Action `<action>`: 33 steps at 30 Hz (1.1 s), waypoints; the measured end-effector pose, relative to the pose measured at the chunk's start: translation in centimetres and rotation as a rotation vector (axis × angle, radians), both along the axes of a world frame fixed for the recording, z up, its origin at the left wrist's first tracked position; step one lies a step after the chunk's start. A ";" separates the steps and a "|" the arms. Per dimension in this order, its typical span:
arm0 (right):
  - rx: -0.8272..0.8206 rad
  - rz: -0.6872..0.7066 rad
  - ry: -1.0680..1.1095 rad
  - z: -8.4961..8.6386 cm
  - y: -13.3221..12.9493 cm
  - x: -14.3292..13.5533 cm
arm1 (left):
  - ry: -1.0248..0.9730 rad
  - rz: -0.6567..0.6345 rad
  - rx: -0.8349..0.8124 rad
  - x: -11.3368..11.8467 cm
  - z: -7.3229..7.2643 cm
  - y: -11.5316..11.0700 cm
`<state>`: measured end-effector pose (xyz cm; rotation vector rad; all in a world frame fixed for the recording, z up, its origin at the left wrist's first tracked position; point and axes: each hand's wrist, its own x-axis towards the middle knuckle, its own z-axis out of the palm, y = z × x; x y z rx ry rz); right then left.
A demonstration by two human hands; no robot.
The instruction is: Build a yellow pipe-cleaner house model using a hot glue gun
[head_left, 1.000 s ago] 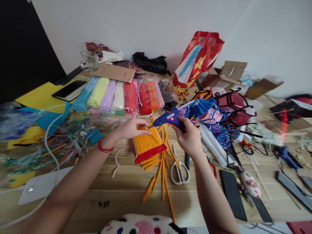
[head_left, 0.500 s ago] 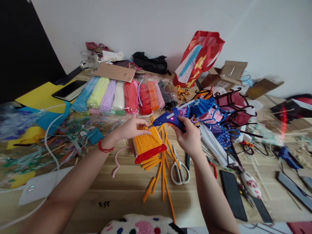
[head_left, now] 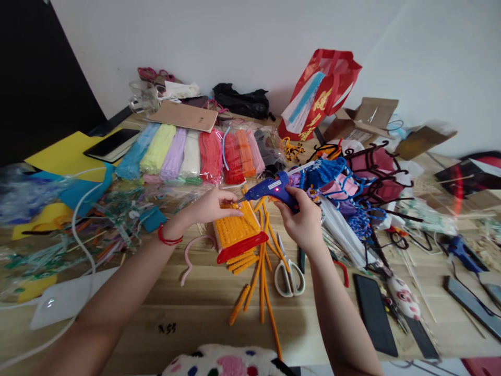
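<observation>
On the table (head_left: pixel 203 313) lies the orange panel (head_left: pixel 237 233); over its far end the left hand (head_left: pixel 209 206) pinches an orange bit (head_left: pixel 235 206) — seemingly to steady it by the nozzle (head_left: pixel 243 199) — while the right hand (head_left: pixel 303 220) grips the glue gun (head_left: pixel 266 189).

Can read 53 in black handwriting (head_left: pixel 167 328) on the table (head_left: pixel 195 313), near its front edge and left of centre; cannot make out for sure the mark just before it. Can see large gold Chinese characters (head_left: pixel 323 100) running down the red bag (head_left: pixel 307 116), but cannot read them with certainty. On the glue gun (head_left: pixel 264 189), can spot a white label (head_left: pixel 275 185), printed too small to read; on the notebook (head_left: pixel 182 116), only tiny dark marks (head_left: pixel 202 120), likewise illegible.
</observation>
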<state>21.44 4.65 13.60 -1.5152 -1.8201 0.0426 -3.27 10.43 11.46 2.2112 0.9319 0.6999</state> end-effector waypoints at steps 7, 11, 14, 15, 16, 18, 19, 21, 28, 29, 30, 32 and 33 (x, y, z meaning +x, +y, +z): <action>0.104 -0.119 0.222 0.6 -0.3 0.0 | -0.034 0.014 -0.136 0.1 0.3 -0.2; 0.020 -0.264 0.365 0.3 -0.2 0.7 | -0.048 0.013 -0.168 0.0 0.4 -0.2; -0.100 -0.415 0.329 -1.3 -0.1 1.7 | -0.046 0.006 -0.182 -0.3 0.2 0.0; -0.144 -0.456 0.293 -2.2 0.0 2.1 | -0.048 -0.003 -0.188 -0.4 0.1 0.2; -0.187 -0.485 0.257 -3.2 0.0 2.4 | -0.056 -0.011 -0.193 -0.5 -0.1 0.3; -0.281 -0.503 0.165 -5.4 0.1 2.8 | -0.083 -0.028 -0.202 -0.9 -0.5 0.5; -0.332 -0.507 0.106 -6.6 0.0 2.9 | -0.095 -0.033 -0.202 -1.0 -0.7 0.7; -0.408 -0.512 0.019 -8.6 -0.1 2.8 | -0.106 -0.033 -0.188 -1.3 -0.9 0.8; -0.528 -0.634 -0.120 -11.7 -1.2 1.3 | -0.097 -0.032 -0.174 -2.0 -0.4 0.9; -0.539 -0.651 -0.134 -11.8 -1.3 1.1 | -0.094 -0.026 -0.178 -2.0 -0.3 0.9; -0.548 -0.665 -0.147 -11.9 -1.3 0.9 | -0.093 -0.020 -0.182 -2.0 -0.3 0.9; -0.564 -0.680 -0.169 -11.9 -1.4 0.7 | -0.101 -0.014 -0.189 -2.0 -0.4 0.9; -0.568 -0.679 -0.182 -11.8 -1.5 0.6 | -0.108 -0.010 -0.188 -2.0 -0.4 0.9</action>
